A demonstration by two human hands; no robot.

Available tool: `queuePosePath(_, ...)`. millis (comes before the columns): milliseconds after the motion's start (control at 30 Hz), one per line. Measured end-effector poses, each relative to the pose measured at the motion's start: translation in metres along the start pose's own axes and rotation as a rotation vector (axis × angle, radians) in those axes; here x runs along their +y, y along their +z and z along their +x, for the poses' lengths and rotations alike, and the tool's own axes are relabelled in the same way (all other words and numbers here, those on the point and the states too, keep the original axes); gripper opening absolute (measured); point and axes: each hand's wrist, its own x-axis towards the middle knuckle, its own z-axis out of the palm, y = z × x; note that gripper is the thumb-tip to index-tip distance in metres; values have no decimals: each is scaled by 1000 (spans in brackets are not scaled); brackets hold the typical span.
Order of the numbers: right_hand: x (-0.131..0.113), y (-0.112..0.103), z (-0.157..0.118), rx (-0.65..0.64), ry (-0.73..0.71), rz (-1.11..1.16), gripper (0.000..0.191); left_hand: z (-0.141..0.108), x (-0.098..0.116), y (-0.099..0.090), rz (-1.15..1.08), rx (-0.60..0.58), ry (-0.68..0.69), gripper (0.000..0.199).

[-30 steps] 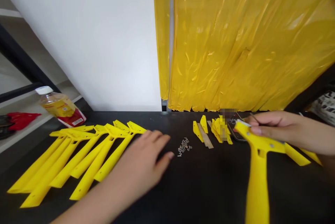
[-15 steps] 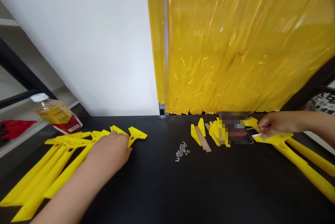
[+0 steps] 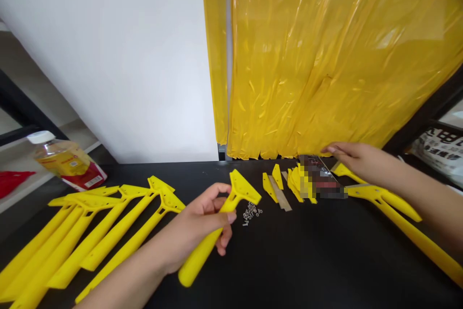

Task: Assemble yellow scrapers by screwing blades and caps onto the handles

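My left hand (image 3: 213,217) is wrapped round a yellow scraper handle (image 3: 202,256), held tilted above the table with its broad slotted head (image 3: 245,187) up. Left of it lies a row of similar yellow scraper handles (image 3: 108,222). My right hand (image 3: 349,154) is stretched out, fingers pointing left, above the far edge of a dark flat thing (image 3: 325,179) that is partly pixelated. I see nothing held in it. Below that wrist rest two scrapers (image 3: 408,222), the nearer with a metal strip at its head. Small screws and nuts (image 3: 251,213) lie mid-table.
Yellow trapezoid plates (image 3: 269,187) and metal blades (image 3: 281,195) lie right of the screws. A bottle with a white cap (image 3: 68,159) stands at the left. A white panel (image 3: 144,58) and yellow plastic sheeting (image 3: 307,58) rise behind the black table (image 3: 275,265).
My left hand has picked up a scraper handle from the left group and brought it to the middle. My right hand has left the scrapers, moving left and up, its fingers now straighter.
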Motion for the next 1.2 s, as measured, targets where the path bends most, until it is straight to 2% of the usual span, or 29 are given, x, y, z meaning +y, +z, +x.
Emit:
queuePosePath(67, -43, 12, -10, -55, -104, 69, 40, 4, -9, 5, -181, -29, 30, 46)
queuePosePath(167, -97, 39, -27, -62, -194, 97, 44, 9, -21, 7, -287, -71, 17, 46)
queuePosePath(233, -118, 57, -37, -68, -245, 90, 38, 12, -25, 6, -308, -83, -7, 39)
queuePosePath(300, -127, 71, -44, -75, -265, 69, 29, 15, -28, 4, -326, -76, -15, 31)
queuePosePath(400, -126, 82, -52, -74, -244, 30, 19, 18, -30, 4, -343, -81, 9, 15)
queuePosePath(533, -116, 86, -56, -74, -238, 5, 4, 20, -32, 7, -383, -44, 10, 16)
queuePosePath(633, -108, 82, -56, -80, -244, -6, 12, 19, -34, 9, -394, 40, -30, 18)
queuePosePath(733, -102, 73, -55, -81, -247, -18, 19, 18, -36, 8, -389, 63, -93, 24)
queuePosePath(800, -98, 68, -55, -77, -242, -26, 19, 18, -37, 9, -379, 71, -104, 28)
queuePosePath(933, -93, 66, -56, -79, -244, -9, 13, 20, -39, 12, -357, 99, -90, 20)
queuePosePath(1133, -86, 69, -55, -114, -228, 16, 14, 24, -48, 8, -373, -32, -84, 26)
queuePosePath(1200, -87, 65, -53, -121, -215, 36, 17, 25, -49, 6, -373, -39, -67, 25)
